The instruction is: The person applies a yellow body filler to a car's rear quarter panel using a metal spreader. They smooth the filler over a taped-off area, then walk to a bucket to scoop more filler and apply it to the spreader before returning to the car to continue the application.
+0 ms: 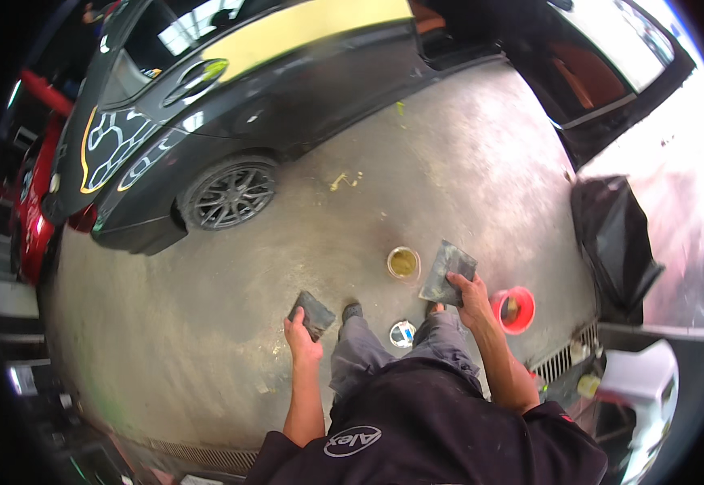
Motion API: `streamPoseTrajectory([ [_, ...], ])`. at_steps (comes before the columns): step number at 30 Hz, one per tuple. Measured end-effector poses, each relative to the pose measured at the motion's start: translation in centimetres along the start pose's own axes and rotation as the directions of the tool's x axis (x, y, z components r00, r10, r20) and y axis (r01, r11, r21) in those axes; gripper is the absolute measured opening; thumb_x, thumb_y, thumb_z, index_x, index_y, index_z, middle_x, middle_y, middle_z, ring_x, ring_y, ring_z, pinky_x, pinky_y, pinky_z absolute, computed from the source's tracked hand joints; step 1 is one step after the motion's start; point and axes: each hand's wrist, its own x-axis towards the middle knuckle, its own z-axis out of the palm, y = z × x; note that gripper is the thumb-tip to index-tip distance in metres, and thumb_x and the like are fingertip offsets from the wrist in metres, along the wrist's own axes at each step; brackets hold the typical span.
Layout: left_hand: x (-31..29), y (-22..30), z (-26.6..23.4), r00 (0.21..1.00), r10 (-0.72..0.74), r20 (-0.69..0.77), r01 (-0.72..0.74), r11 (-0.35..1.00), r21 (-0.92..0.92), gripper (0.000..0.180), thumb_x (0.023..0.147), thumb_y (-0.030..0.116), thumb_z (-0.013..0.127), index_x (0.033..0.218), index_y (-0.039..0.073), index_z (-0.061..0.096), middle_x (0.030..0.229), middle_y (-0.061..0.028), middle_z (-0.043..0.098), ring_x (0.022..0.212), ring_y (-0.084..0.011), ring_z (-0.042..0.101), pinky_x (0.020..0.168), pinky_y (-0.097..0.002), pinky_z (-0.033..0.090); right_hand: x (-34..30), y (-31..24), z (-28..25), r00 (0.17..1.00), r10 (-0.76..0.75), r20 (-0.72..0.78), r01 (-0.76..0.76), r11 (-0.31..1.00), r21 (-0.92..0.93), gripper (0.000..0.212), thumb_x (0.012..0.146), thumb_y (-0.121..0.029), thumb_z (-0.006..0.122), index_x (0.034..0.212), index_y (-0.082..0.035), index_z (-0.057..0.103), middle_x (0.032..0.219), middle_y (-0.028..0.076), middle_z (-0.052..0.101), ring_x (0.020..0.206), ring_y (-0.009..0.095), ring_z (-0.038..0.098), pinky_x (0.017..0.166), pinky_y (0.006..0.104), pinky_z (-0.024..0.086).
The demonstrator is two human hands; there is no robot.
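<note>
My left hand point(303, 343) is closed on a dark grey rectangular pad point(315, 314), thumb along its near edge. My right hand point(471, 296) grips a larger, flat grey sheet point(447, 271) with pale smears, which looks like sandpaper. Both are held up in front of me, apart from each other and from the car. Just left of the grey sheet, a round tub point(403, 263) with a yellowish-brown content stands on the floor. A red bucket point(513, 310) beside my right forearm has a brownish thing in it. Between my legs is a small round can point(403, 333) with a white and blue top.
A dark car point(303, 121) with a yellow panel stands ahead to the left, its wheel point(231, 194) facing me. Black sheeting point(614, 242) hangs at the right, above a floor grate point(566, 356). A white car part point(647, 388) is at lower right. Yellow scraps point(340, 182) lie on the concrete.
</note>
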Motion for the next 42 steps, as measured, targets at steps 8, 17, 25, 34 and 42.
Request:
streamPoseTrajectory([
  [8, -7.3, -6.6, 5.7, 0.994, -0.042, 0.1, 0.046, 0.998, -0.037, 0.04, 0.091, 0.007, 0.068, 0.127, 0.004, 0.051, 0.118, -0.0143, 0.063, 0.105, -0.0287, 0.067, 0.088, -0.0452, 0.058, 6.9, -6.1, -2.1, 0.988, 0.085, 0.13, -0.066, 0.987, -0.148, 0.036, 0.089, -0.005, 0.072, 0.123, -0.003, 0.059, 0.107, 0.008, 0.069, 0.092, 0.02, 0.069, 0.081, 0.0368, 0.059],
  [17, -6.6, -6.3, 8.2, 0.977, -0.056, 0.206, 0.051, 0.998, 0.031, 0.047, 0.094, 0.01, 0.068, 0.135, 0.0, 0.047, 0.124, -0.0135, 0.062, 0.11, -0.0252, 0.063, 0.094, -0.0401, 0.054, 8.8, -6.4, -0.5, 0.986, 0.096, 0.135, -0.072, 0.982, -0.175, 0.034, 0.089, -0.006, 0.072, 0.121, -0.001, 0.061, 0.107, 0.008, 0.07, 0.092, 0.02, 0.069, 0.082, 0.0344, 0.058],
  [25, -1.4, 1.0, 6.9, 0.978, 0.129, 0.163, -0.142, 0.987, 0.072, 0.069, 0.095, 0.015, 0.068, 0.153, -0.003, 0.033, 0.144, -0.0195, 0.052, 0.128, -0.0285, 0.056, 0.107, -0.0411, 0.046, 7.7, -1.7, 1.8, 0.988, 0.076, 0.138, -0.028, 0.946, -0.323, 0.041, 0.086, -0.002, 0.067, 0.125, 0.003, 0.057, 0.108, 0.011, 0.07, 0.094, 0.021, 0.069, 0.085, 0.0357, 0.057],
  [34, 9.5, -10.1, 4.3, 0.983, 0.123, 0.137, -0.182, 0.762, 0.622, 0.046, 0.101, 0.015, 0.058, 0.141, -0.002, 0.044, 0.133, -0.0203, 0.059, 0.121, -0.0299, 0.059, 0.102, -0.0413, 0.046, 16.5, 7.1, -5.8, 0.996, 0.053, -0.069, -0.086, 0.47, -0.879, 0.051, 0.081, -0.018, 0.071, 0.124, 0.006, 0.057, 0.097, 0.02, 0.071, 0.086, 0.025, 0.069, 0.078, 0.038, 0.054],
  [42, 18.3, -32.4, 4.2, 0.986, -0.067, 0.156, -0.122, 0.358, 0.926, 0.046, 0.1, 0.018, 0.054, 0.145, 0.011, 0.047, 0.13, -0.029, 0.063, 0.115, -0.0436, 0.065, 0.095, -0.0472, 0.051, 30.2, 22.3, -10.8, 0.992, -0.106, -0.072, -0.055, 0.151, -0.987, 0.034, 0.085, -0.02, 0.065, 0.115, -0.004, 0.067, 0.098, 0.026, 0.073, 0.095, 0.045, 0.071, 0.086, 0.0509, 0.055],
])
